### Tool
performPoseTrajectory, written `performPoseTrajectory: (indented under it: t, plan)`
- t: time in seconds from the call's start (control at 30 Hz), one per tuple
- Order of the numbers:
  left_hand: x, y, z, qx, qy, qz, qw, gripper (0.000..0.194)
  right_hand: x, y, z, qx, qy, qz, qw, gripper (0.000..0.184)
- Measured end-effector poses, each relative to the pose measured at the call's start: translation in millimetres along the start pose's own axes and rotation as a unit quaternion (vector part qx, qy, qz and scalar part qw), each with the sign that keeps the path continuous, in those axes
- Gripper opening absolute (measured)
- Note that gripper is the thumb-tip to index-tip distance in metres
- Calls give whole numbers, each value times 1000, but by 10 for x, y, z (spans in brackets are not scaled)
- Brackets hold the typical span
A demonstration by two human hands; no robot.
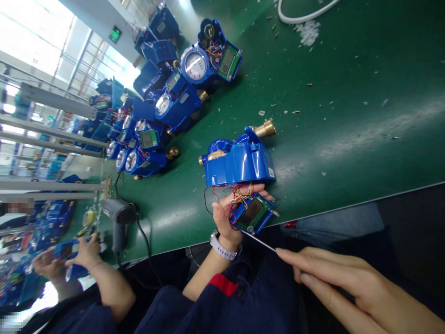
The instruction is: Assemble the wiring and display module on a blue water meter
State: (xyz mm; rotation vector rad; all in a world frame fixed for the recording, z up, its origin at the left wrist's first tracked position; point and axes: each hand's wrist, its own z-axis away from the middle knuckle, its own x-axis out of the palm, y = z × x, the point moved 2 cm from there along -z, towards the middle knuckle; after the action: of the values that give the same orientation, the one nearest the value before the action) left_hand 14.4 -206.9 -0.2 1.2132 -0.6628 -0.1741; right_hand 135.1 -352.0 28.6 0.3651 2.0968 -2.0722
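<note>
My left hand, with a watch on its wrist, holds a small display module with a green board and blue frame. Its fingers are partly hidden behind the module and the wires. Thin red, yellow and black wires run from the module to a blue water meter with brass ends, lying on the green table. My right hand pinches a thin, pale, straight rod. The rod's far tip meets the module's lower edge; I cannot tell what kind of tool it is.
Several opened blue meters stand in rows at the back left. A grey heat gun with a black cord lies left. A co-worker's hands handle a blue part. Small brass bits and white scraps dot the table, near a white cable.
</note>
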Motion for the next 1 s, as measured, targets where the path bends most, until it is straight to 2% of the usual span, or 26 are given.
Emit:
performPoseTrajectory:
  t: [0.23,0.33,0.43,0.5,0.57,0.7,0.77,0.9,1.0]
  plan:
    - [36,16,51,8,-26,-33,999,62,26,199,127,104,0,-10,995,30]
    - [9,-17,20,40,-29,-20,999,63,45,151,114,40,0,35,999,32]
    - [-15,-53,-8,63,-49,-13,997,64,76,71,100,-59,25,83,995,51]
    - [-19,-63,-14,62,-56,-12,996,62,91,36,93,-92,48,92,990,59]
    - [-16,-59,-12,63,-52,-17,997,61,95,22,67,-72,43,68,994,54]
    - [-6,-36,0,66,-41,-33,996,60,76,9,-13,15,22,8,1000,33]
    - [-5,-35,4,61,-46,-29,997,60,83,-3,-19,-8,22,28,999,38]
    - [-12,-50,8,58,-41,-25,997,61,140,-18,60,-94,30,135,986,59]
    - [-10,-59,5,63,-30,-24,997,61,174,-29,99,-89,12,163,983,60]
